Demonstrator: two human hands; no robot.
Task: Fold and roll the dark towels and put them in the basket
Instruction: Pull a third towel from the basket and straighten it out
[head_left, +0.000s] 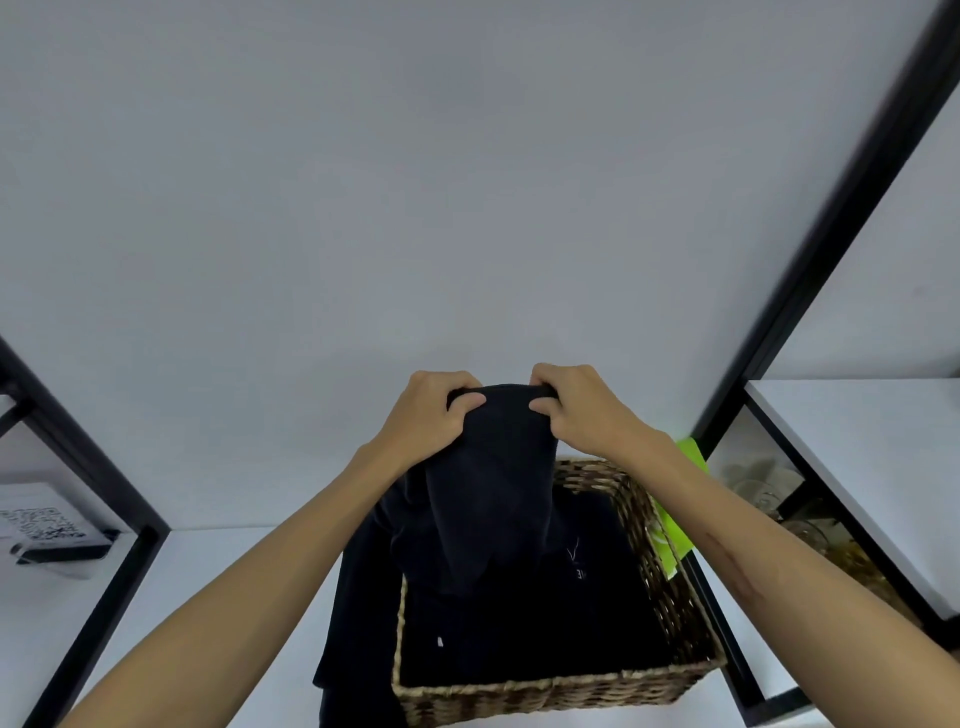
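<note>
Holding: left hand (423, 415) and right hand (582, 410), each grip pinching the top edge of one dark towel (488, 483), raised above wicker basket (561, 691) on white counter (218, 582); further dark cloth inside.

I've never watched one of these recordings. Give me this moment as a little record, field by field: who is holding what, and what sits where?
left hand: left hand pinches the top edge of the dark towel
right hand: right hand pinches the same edge, close beside the left
dark towel: held up, hanging down into the basket
basket: woven, on the white table, with dark cloth inside
other cloth: more dark fabric drapes over the basket's left wall
behind basket: a bright green item, partly hidden
</note>
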